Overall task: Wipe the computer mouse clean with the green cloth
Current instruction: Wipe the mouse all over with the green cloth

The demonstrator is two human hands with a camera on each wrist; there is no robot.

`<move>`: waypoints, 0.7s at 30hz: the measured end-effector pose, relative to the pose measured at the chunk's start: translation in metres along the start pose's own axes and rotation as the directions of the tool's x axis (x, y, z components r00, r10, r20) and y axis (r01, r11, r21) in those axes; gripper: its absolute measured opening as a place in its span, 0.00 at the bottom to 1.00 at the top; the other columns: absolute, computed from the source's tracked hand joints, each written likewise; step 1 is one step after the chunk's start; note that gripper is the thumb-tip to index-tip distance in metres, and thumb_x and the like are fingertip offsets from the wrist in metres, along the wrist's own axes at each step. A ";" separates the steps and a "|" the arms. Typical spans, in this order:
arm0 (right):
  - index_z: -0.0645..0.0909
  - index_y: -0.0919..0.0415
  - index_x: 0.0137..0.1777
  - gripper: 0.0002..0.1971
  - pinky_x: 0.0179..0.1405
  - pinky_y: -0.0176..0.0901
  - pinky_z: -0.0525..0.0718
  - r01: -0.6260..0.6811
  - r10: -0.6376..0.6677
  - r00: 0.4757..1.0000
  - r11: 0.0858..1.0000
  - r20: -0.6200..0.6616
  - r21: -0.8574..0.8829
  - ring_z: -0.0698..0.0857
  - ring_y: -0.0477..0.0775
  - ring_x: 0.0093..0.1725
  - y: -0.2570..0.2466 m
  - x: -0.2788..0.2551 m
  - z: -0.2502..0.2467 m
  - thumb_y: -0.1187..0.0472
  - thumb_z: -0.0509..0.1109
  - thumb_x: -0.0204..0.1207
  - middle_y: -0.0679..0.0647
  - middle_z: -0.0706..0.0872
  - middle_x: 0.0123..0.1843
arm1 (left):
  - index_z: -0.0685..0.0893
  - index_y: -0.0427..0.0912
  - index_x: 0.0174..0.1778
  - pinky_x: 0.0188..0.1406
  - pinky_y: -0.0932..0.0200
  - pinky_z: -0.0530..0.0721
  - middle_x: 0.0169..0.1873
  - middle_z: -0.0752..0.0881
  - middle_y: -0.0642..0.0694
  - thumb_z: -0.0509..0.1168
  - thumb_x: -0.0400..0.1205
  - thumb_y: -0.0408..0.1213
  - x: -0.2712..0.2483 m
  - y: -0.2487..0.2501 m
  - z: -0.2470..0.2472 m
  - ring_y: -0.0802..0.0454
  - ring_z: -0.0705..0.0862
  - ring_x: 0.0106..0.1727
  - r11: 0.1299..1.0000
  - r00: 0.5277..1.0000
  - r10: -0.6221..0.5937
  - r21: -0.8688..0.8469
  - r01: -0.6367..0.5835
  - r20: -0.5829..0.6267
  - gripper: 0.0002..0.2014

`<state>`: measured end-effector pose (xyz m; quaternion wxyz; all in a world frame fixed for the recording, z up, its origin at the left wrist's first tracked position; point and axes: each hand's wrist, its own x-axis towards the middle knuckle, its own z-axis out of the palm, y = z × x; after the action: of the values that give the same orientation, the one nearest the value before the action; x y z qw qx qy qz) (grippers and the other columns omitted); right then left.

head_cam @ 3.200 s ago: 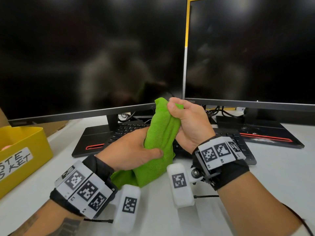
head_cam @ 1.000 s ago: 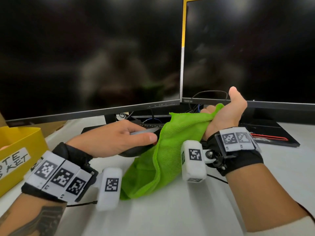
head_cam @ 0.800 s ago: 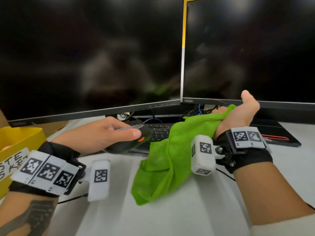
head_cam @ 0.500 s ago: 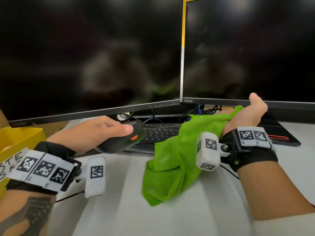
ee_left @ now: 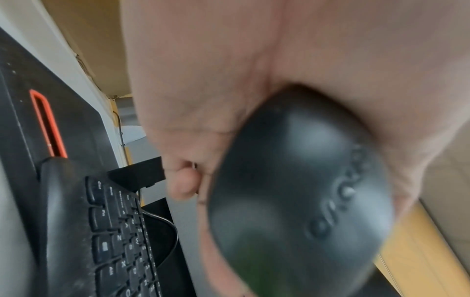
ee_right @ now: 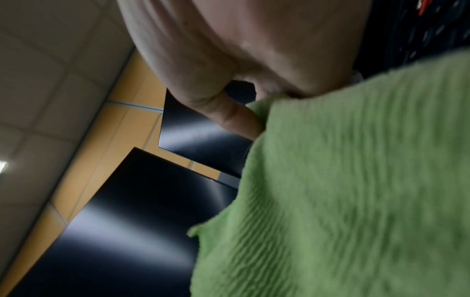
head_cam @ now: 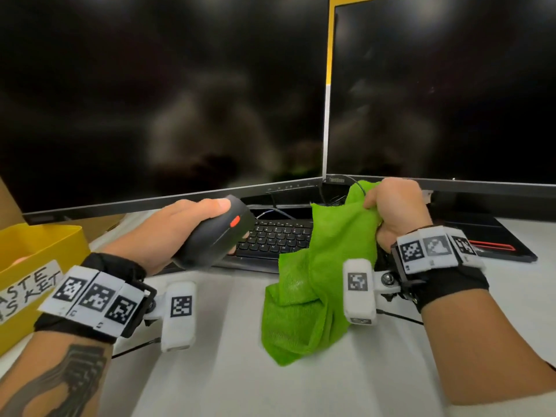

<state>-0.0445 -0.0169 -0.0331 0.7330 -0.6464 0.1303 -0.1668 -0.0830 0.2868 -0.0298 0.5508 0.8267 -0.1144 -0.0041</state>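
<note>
My left hand [head_cam: 192, 227] grips a black computer mouse [head_cam: 215, 234] with a red scroll wheel, lifted above the desk in front of the keyboard. In the left wrist view the mouse [ee_left: 300, 191] fills the palm, its rear end toward the camera. To its right, my right hand [head_cam: 394, 212] holds the green cloth [head_cam: 319, 278] bunched at its top; the rest hangs down to the desk. The right wrist view shows the cloth [ee_right: 356, 180] draped below my curled fingers [ee_right: 239, 118]. Mouse and cloth are apart.
A black keyboard [head_cam: 273, 239] lies behind the hands, under two dark monitors [head_cam: 162, 94]. A yellow waste basket [head_cam: 33, 254] stands at the left edge. A black monitor base with a red stripe [head_cam: 493, 239] sits at right. White desk surface [head_cam: 234, 377] lies in front.
The hands have separated: the left drew the mouse out of the cloth and raised it leftward. The right hand turned from thumb-up to a closed fist on the cloth.
</note>
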 end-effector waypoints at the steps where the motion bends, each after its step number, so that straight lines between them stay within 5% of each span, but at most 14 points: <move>1: 0.76 0.60 0.37 0.07 0.58 0.65 0.90 0.009 -0.012 0.999 0.996 -0.032 -0.094 0.84 0.64 0.49 0.001 0.000 -0.001 0.72 0.70 0.68 0.64 0.83 0.48 | 0.96 0.39 0.48 0.58 0.42 0.86 0.47 0.95 0.32 0.70 0.79 0.61 0.003 0.000 -0.001 0.37 0.94 0.45 0.999 0.998 -0.013 -0.043 0.010 -0.059 0.25; 4: 0.78 0.57 0.35 0.07 0.61 0.67 0.91 0.036 -0.048 0.998 0.960 -0.037 -0.278 0.86 0.64 0.48 0.004 -0.003 -0.002 0.66 0.73 0.69 0.63 0.86 0.48 | 0.94 0.40 0.57 0.71 0.31 0.85 0.52 0.95 0.32 0.72 0.66 0.71 0.013 -0.004 -0.005 0.31 0.93 0.55 0.985 0.965 -0.076 -0.169 0.034 -0.250 0.39; 8: 0.77 0.55 0.32 0.09 0.62 0.66 0.90 0.087 -0.115 0.993 0.889 -0.036 -0.449 0.88 0.69 0.53 0.006 -0.003 -0.005 0.61 0.74 0.69 0.62 0.86 0.48 | 0.92 0.39 0.61 0.74 0.25 0.81 0.56 0.94 0.33 0.71 0.67 0.69 0.019 -0.003 -0.006 0.28 0.91 0.62 0.948 0.912 -0.059 -0.310 -0.076 -0.406 0.39; 11: 0.82 0.71 0.34 0.08 0.56 0.76 0.88 0.112 -0.125 0.992 0.888 0.000 -0.446 0.87 0.72 0.47 0.007 -0.007 -0.004 0.66 0.74 0.58 0.69 0.87 0.45 | 0.91 0.38 0.63 0.75 0.31 0.83 0.59 0.94 0.34 0.70 0.73 0.63 0.016 0.001 -0.005 0.31 0.91 0.65 0.915 0.903 -0.034 -0.376 -0.144 -0.428 0.33; 13: 0.81 0.69 0.30 0.07 0.53 0.77 0.88 0.139 -0.150 0.989 0.909 0.004 -0.392 0.86 0.69 0.42 0.010 -0.009 -0.001 0.69 0.73 0.51 0.69 0.85 0.41 | 0.91 0.38 0.64 0.69 0.38 0.87 0.58 0.94 0.34 0.68 0.79 0.60 0.017 -0.001 -0.002 0.34 0.93 0.59 0.912 0.925 -0.013 -0.384 -0.145 -0.380 0.29; 15: 0.79 0.72 0.29 0.11 0.51 0.79 0.88 0.144 -0.137 0.990 0.941 0.042 -0.305 0.84 0.64 0.40 0.012 -0.008 0.002 0.68 0.72 0.45 0.64 0.83 0.37 | 0.91 0.38 0.58 0.52 0.51 0.91 0.50 0.96 0.36 0.64 0.87 0.53 0.017 -0.002 0.006 0.43 0.95 0.46 0.926 0.952 0.015 -0.354 -0.128 -0.305 0.21; 17: 0.81 0.75 0.31 0.09 0.53 0.79 0.88 0.101 -0.093 0.992 0.990 0.082 -0.100 0.87 0.67 0.43 0.008 -0.008 0.005 0.73 0.74 0.49 0.66 0.84 0.39 | 0.92 0.38 0.53 0.40 0.58 0.91 0.44 0.96 0.37 0.61 0.90 0.49 0.017 -0.004 0.015 0.46 0.94 0.39 0.935 0.976 0.020 -0.341 -0.095 -0.219 0.20; 19: 0.85 0.80 0.44 0.11 0.58 0.75 0.90 -0.022 0.001 0.992 0.985 0.123 0.169 0.92 0.72 0.53 0.004 -0.007 0.006 0.81 0.68 0.61 0.69 0.91 0.50 | 0.93 0.37 0.52 0.42 0.57 0.91 0.47 0.96 0.34 0.61 0.90 0.49 0.018 -0.005 0.022 0.44 0.94 0.41 0.931 0.986 0.016 -0.356 -0.075 -0.166 0.21; 21: 0.83 0.82 0.63 0.25 0.63 0.73 0.89 -0.141 0.056 0.966 0.932 0.252 0.333 0.92 0.74 0.60 0.004 -0.008 0.007 0.80 0.62 0.63 0.72 0.91 0.62 | 0.93 0.37 0.54 0.49 0.53 0.89 0.52 0.95 0.31 0.61 0.90 0.50 0.017 -0.005 0.026 0.42 0.94 0.45 0.920 0.992 0.024 -0.386 -0.071 -0.127 0.21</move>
<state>-0.0482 -0.0071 -0.0360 0.8535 -0.5145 0.0422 -0.0709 -0.0689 0.2618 -0.0420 0.7102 0.6962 -0.0980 0.0362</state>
